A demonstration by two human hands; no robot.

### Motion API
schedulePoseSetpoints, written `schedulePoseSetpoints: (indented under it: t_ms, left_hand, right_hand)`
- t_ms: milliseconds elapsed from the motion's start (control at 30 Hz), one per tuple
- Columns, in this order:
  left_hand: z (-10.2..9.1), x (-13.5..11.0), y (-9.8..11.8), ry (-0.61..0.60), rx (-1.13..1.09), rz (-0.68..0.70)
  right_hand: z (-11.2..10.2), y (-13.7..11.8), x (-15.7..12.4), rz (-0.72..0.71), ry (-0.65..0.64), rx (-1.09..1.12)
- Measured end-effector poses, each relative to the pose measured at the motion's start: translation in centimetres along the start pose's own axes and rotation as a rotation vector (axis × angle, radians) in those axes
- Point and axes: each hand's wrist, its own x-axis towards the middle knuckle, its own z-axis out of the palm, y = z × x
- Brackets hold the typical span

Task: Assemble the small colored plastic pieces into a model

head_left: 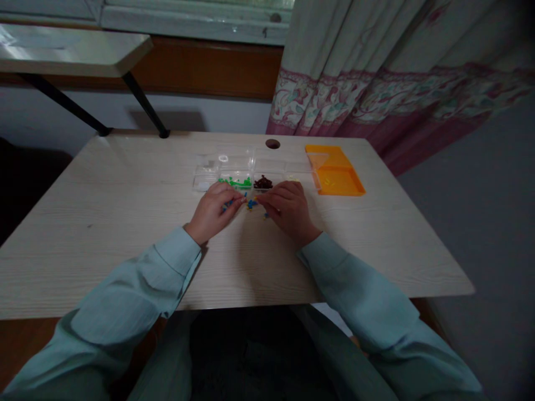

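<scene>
My left hand (215,209) and my right hand (288,209) rest close together on a pale wooden table (125,223), both with fingers curled. Between them lie small blue pieces (251,204). The left fingers pinch a small blue piece. The right fingers are closed over the pile; what they hold is hidden. Just beyond the hands stands a clear compartment box (251,167) with green pieces (236,181) in one compartment and dark brown pieces (263,182) in another.
An orange tray lid (334,170) lies to the right of the clear box. A round cable hole (272,143) sits near the table's far edge. A second table (71,53) stands behind at the left, a patterned curtain (376,83) at the right.
</scene>
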Motion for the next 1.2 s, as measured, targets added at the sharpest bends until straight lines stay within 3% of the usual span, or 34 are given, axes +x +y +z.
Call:
schedulePoseSetpoints:
  t_ms: [500, 867, 1200]
  left_hand:
    - [0.1, -0.3, -0.7, -0.059, 0.096, 0.051]
    - [0.2, -0.3, -0.6, -0.055, 0.110, 0.049]
    - [0.3, -0.3, -0.6, -0.065, 0.111, 0.033]
  right_hand:
    - [-4.4, 6.9, -0.3, 0.447, 0.210, -0.258]
    - [-6.8, 10.6, -2.4, 0.865, 0.024, -0.427]
    - [-6.6, 11.1, -3.2, 0.934, -0.158, -0.492]
